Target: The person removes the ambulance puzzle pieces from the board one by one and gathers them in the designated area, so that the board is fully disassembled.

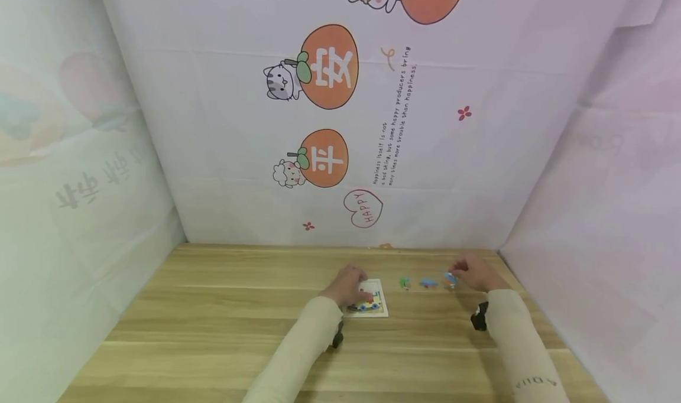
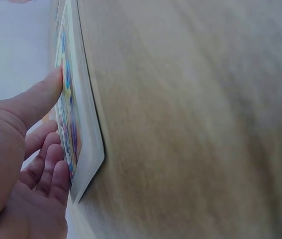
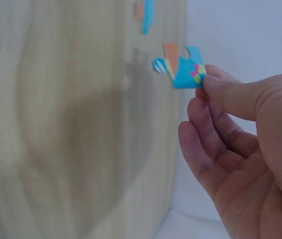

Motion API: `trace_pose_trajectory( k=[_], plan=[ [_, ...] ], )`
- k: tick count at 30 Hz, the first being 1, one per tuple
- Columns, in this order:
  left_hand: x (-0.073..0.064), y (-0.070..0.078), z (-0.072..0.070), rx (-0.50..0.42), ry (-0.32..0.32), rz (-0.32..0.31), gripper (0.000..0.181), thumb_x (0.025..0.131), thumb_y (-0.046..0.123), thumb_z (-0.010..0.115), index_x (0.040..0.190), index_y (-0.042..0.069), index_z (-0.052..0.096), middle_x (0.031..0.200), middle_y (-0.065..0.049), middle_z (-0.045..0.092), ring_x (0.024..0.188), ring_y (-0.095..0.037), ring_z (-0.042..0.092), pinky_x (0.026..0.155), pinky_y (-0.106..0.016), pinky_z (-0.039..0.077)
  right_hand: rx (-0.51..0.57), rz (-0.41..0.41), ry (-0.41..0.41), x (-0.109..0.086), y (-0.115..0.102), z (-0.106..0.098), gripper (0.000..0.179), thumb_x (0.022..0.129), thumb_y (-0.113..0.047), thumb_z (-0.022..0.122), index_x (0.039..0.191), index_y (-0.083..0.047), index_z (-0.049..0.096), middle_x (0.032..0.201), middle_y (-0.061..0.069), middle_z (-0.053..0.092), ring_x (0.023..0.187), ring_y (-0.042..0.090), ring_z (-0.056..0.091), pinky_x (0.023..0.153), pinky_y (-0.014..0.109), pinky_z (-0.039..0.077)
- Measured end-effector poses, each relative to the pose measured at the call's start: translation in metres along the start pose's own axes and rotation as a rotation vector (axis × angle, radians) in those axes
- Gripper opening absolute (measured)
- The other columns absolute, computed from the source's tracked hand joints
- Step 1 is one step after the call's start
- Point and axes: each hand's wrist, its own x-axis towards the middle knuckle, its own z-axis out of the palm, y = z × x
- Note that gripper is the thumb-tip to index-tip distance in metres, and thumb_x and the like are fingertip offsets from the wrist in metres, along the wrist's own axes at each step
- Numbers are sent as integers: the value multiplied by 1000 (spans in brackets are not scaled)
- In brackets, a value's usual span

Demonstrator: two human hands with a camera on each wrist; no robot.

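My right hand (image 1: 476, 273) pinches a blue jigsaw puzzle piece (image 3: 185, 74) by one corner, between thumb and forefinger. The piece has a rounded tab, an orange patch and a pink and yellow flower, and in the right wrist view it is held up off the table. My left hand (image 1: 347, 286) lies over the left part of a small puzzle board (image 1: 384, 302) with a pale rim. In the left wrist view, the thumb touches the coloured picture and the other fingers bend loosely beside the board's edge. Part of the picture is hidden under this hand.
Between the board and my right hand lie a green puzzle piece (image 1: 404, 283) and a blue one (image 1: 428, 283). The wooden table (image 1: 223, 320) meets a printed white cloth wall (image 1: 447, 214) at the back, with more cloth on both sides.
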Motion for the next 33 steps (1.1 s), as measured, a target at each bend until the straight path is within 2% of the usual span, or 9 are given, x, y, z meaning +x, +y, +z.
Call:
trace_pose_trajectory(
  k=[3, 8, 12, 19, 27, 33],
  plan=[
    [0, 0, 0, 2, 2, 3, 57, 87, 33, 87, 133, 6, 67, 137, -11, 63, 129, -28, 59, 117, -43, 50, -3, 22, 14, -2, 7, 3, 13, 104, -9, 61, 104, -2, 72, 110, 21, 76, 108, 42, 70, 95, 61, 58],
    [0, -1, 1, 7, 5, 11, 56, 87, 34, 87, 132, 6, 68, 138, -12, 62, 131, -29, 58, 119, -43, 48, 7, 6, 48, 2, 15, 13, 13, 101, -5, 61, 98, 0, 73, 99, 17, 76, 97, 33, 69, 88, 55, 59],
    [0, -2, 2, 19, 5, 19, 57, 87, 35, 87, 132, 7, 68, 136, -10, 63, 129, -28, 59, 117, -42, 50, -22, 20, 65, 6, 18, 18, 13, 101, -4, 62, 96, 0, 73, 99, 17, 76, 96, 33, 69, 87, 54, 58],
    [-3, 1, -1, 11, 2, 18, 55, 88, 33, 86, 132, 6, 67, 135, -9, 62, 127, -26, 58, 116, -40, 50, -15, 63, 67, 14, 19, 26, 14, 102, -4, 62, 94, 0, 72, 94, 14, 74, 90, 26, 63, 81, 43, 54],
    [-5, 5, -4, 13, -8, 16, 56, 89, 33, 86, 133, 5, 67, 134, -10, 62, 126, -26, 58, 116, -40, 50, -26, 49, 78, 15, 23, 29, 13, 101, -6, 64, 94, -1, 73, 95, 14, 74, 92, 28, 66, 83, 50, 57],
    [-4, 4, -5, 10, -10, 9, 55, 88, 33, 86, 132, 5, 67, 135, -10, 62, 127, -27, 58, 115, -42, 50, -23, 70, 52, 15, 21, 26, 11, 101, -8, 65, 99, 0, 73, 102, 16, 74, 97, 31, 68, 87, 53, 59]
  ],
)
